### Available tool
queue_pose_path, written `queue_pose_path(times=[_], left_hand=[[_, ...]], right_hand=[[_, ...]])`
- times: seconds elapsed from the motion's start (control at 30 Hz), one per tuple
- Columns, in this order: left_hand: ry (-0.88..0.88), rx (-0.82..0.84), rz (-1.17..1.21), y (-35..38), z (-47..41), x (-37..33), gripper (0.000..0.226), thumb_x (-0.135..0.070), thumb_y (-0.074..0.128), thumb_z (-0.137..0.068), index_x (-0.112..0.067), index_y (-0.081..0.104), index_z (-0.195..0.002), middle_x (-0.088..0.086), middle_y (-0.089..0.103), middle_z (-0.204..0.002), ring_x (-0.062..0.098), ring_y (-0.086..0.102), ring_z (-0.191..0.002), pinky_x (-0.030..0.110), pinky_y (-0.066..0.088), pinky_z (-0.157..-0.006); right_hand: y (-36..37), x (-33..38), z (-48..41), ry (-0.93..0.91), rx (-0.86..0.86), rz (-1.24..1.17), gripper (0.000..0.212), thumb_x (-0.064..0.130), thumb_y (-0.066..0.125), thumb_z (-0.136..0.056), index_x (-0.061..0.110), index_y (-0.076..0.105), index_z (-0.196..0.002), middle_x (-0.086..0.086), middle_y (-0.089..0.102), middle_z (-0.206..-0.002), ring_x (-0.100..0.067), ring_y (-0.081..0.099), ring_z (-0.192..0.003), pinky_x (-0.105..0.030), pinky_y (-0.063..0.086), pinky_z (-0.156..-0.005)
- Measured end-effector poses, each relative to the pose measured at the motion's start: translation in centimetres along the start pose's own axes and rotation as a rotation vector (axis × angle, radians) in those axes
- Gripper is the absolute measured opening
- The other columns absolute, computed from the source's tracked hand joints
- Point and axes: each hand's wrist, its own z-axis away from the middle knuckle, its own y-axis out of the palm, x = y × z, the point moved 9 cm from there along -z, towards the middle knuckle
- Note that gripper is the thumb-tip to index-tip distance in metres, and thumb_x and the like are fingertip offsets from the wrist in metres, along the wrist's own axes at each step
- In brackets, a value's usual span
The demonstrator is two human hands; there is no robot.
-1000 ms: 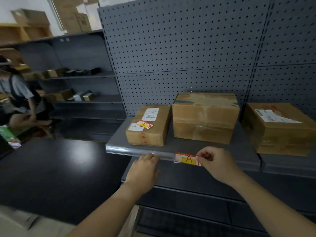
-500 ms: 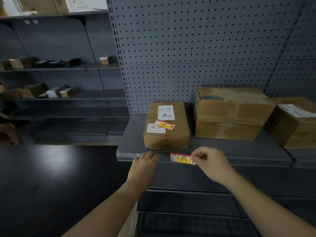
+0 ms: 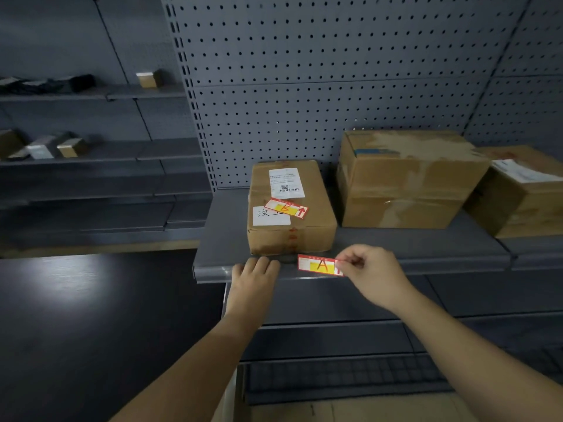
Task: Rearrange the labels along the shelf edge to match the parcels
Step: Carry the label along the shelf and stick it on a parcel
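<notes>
A red and yellow label marked A (image 3: 317, 265) sits on the front edge of the grey shelf (image 3: 441, 263). My right hand (image 3: 370, 274) pinches its right end. My left hand (image 3: 254, 277) rests with fingers on the shelf edge, left of the label, holding nothing. Directly above stands a small cardboard parcel (image 3: 291, 229) with a loose label marked B (image 3: 285, 208) lying on its top. A larger parcel (image 3: 408, 178) stands to its right, and a third parcel (image 3: 524, 193) is at the far right.
Pegboard backs the shelf. Lower grey shelves run below my arms. At left, a dark table surface (image 3: 76, 315) and other shelving with small boxes (image 3: 71, 146).
The A label has slid left along the shelf edge with my right hand, from under the larger parcel to below the small parcel's right corner. My view swung to the right.
</notes>
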Motion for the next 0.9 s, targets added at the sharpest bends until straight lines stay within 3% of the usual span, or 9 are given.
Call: queue_pose_path(times=[0.17, 0.4, 0.6, 0.73, 0.9], left_hand=[[0.004, -0.052, 0.051, 0.0, -0.7, 0.3, 0.051, 0.001, 0.079, -0.054, -0.019, 0.059, -0.096, 0.001, 0.058, -0.089, 0.025, 0.054, -0.08, 0.04, 0.041, -0.072], [-0.041, -0.084, 0.139, 0.5, -0.8, 0.6, 0.046, 0.005, 0.074, -0.063, -0.019, 0.059, -0.098, 0.0, 0.058, -0.094, 0.024, 0.052, -0.086, 0.043, 0.042, -0.078], [-0.051, -0.064, 0.134, 0.3, -0.4, 0.8, 0.042, 0.004, 0.072, -0.063, -0.023, 0.053, -0.089, -0.003, 0.054, -0.087, 0.022, 0.049, -0.08, 0.039, 0.041, -0.074], [-0.027, -0.02, 0.171, 0.2, -0.5, 0.9, 0.033, -0.001, 0.07, -0.074, -0.025, 0.055, -0.092, -0.006, 0.056, -0.093, 0.02, 0.051, -0.088, 0.037, 0.04, -0.081], [-0.01, 0.03, 0.219, -0.2, -0.6, 0.8, 0.023, -0.01, 0.062, -0.087, -0.024, 0.059, -0.105, -0.004, 0.057, -0.109, 0.019, 0.049, -0.104, 0.035, 0.038, -0.092]], right_hand=[[0.6, 0.3, -0.8, -0.013, 0.013, -0.007, 0.006, 0.021, 0.071, -0.09, 0.026, 0.075, -0.089, 0.014, 0.071, -0.083, 0.001, 0.065, -0.08, -0.015, 0.049, -0.07], [1.4, 0.3, -1.3, -0.021, 0.021, -0.016, 0.007, 0.019, 0.071, -0.09, 0.026, 0.073, -0.09, 0.015, 0.07, -0.084, 0.001, 0.064, -0.079, -0.011, 0.044, -0.068], [1.9, 0.7, -1.8, -0.041, 0.033, -0.006, 0.008, 0.02, 0.07, -0.091, 0.026, 0.074, -0.093, 0.016, 0.07, -0.086, 0.001, 0.064, -0.082, -0.011, 0.046, -0.07], [3.2, 1.7, -2.4, -0.088, 0.068, 0.061, 0.008, 0.021, 0.069, -0.091, 0.026, 0.074, -0.094, 0.015, 0.069, -0.089, -0.001, 0.062, -0.084, -0.011, 0.046, -0.072], [4.8, 2.4, -2.5, -0.187, 0.092, 0.213, 0.013, 0.014, 0.067, -0.092, 0.02, 0.077, -0.098, 0.004, 0.066, -0.1, -0.01, 0.062, -0.087, -0.028, 0.055, -0.083]])
